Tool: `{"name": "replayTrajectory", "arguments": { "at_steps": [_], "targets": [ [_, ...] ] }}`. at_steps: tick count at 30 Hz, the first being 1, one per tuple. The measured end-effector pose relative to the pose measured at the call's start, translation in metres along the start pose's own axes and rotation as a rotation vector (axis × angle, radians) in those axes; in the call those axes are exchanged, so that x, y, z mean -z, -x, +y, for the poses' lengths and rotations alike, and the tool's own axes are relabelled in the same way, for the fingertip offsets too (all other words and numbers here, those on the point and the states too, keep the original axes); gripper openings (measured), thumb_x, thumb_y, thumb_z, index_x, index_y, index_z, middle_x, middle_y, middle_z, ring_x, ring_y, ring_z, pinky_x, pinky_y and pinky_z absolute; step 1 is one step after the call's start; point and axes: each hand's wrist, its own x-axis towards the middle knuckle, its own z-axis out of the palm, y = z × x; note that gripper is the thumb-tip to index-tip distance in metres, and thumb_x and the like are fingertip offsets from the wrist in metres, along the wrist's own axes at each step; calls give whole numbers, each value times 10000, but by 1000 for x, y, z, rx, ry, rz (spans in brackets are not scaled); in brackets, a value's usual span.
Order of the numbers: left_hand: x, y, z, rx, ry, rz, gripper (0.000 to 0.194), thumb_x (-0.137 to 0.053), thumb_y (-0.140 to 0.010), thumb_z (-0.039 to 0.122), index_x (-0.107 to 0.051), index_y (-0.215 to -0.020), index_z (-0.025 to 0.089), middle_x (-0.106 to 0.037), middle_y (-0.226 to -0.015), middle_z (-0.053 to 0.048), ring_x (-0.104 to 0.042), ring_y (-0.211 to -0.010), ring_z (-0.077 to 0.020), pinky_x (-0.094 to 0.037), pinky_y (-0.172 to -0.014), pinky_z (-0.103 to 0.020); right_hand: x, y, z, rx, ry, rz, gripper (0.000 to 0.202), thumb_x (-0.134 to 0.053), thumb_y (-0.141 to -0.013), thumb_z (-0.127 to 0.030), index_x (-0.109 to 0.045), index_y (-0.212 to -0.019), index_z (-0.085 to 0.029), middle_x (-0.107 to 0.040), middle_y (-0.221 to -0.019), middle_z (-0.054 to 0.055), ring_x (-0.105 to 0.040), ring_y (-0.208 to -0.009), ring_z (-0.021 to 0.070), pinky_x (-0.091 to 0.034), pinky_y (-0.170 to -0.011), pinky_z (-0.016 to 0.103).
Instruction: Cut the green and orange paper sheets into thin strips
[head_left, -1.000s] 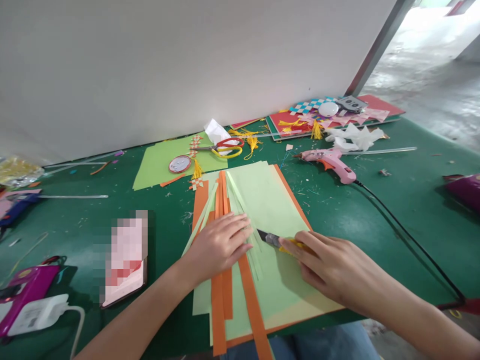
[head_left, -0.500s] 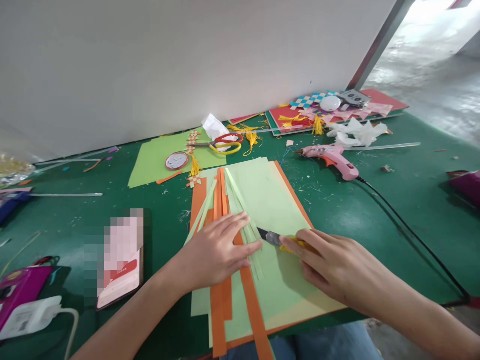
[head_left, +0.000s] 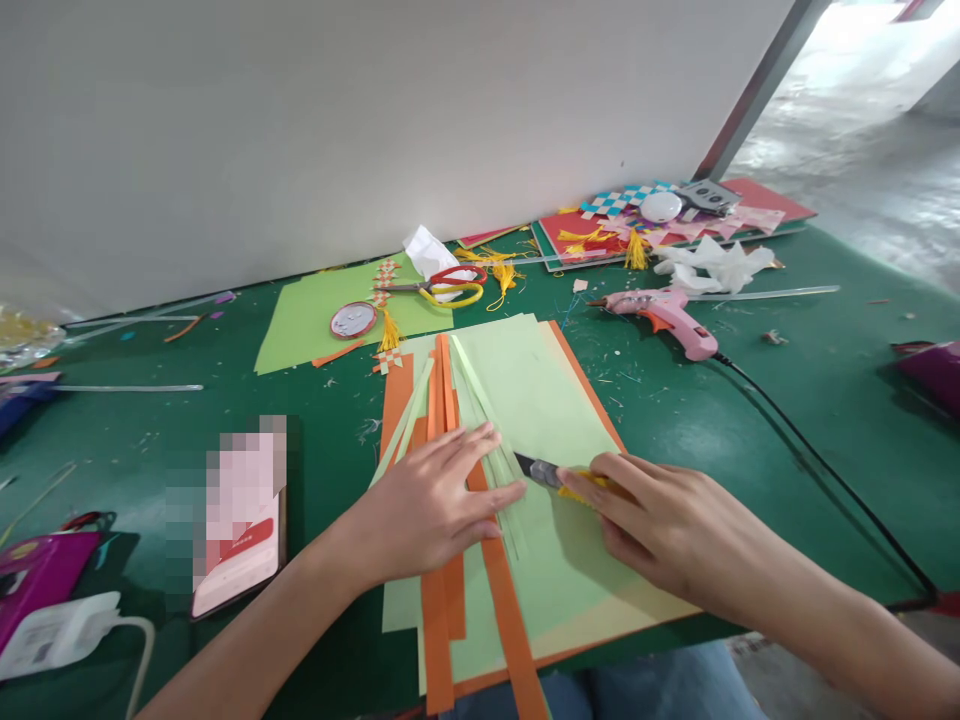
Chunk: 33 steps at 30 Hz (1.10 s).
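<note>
My left hand point(head_left: 439, 500) lies with its fingers spread over orange strips point(head_left: 510, 620) and light green strips point(head_left: 474, 385), pressing on them. Beneath is a stack of pale green paper point(head_left: 570, 400) with orange sheets showing at its edges. My right hand point(head_left: 656, 510) is closed around the yellow handle of a utility knife point(head_left: 546, 474). The knife's dark blade points left, its tip close to the fingers of my left hand and at the strips' right edge. My left palm hides part of the strips.
Scissors point(head_left: 450, 286), a round tin point(head_left: 353, 320) and green paper point(head_left: 300, 320) lie behind the stack. A pink glue gun point(head_left: 679, 322) with a black cord is at right. A phone point(head_left: 244, 530) and white charger point(head_left: 64, 632) are at left.
</note>
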Motion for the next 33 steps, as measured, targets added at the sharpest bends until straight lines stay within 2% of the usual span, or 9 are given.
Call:
{"name": "replayTrajectory", "arguments": {
  "at_steps": [15,25,33],
  "targets": [
    [0,2,2,17,6,-43,374,-428,-987,420,-558,-1306,277,-429,-1429,-208,-388,-1361,-362,-452,-1015,-532,-3,-13,6,16,51,48,346,-445,-885,-132,-571,-1207,-123,-577,-889,46,-601,-668,164,-442,-531,319],
    [-1,0,2,6,-3,-8,348,-428,-992,367,-561,-1297,261,-453,-1401,-216,-406,-1348,-365,-468,-998,-532,-5,-22,10,-8,70,24,355,-424,-899,-154,-579,-1218,-136,-581,-925,40,-586,-654,150,-418,-536,323],
    [-2,1,2,9,-17,-16,363,-473,-975,365,-532,-1322,274,-423,-1430,-216,-363,-1377,-355,-455,-1015,-530,-6,-26,14,-4,94,17,366,-437,-899,-157,-570,-1240,-139,-583,-929,41,-604,-696,157,-416,-552,316]
  ]
}}
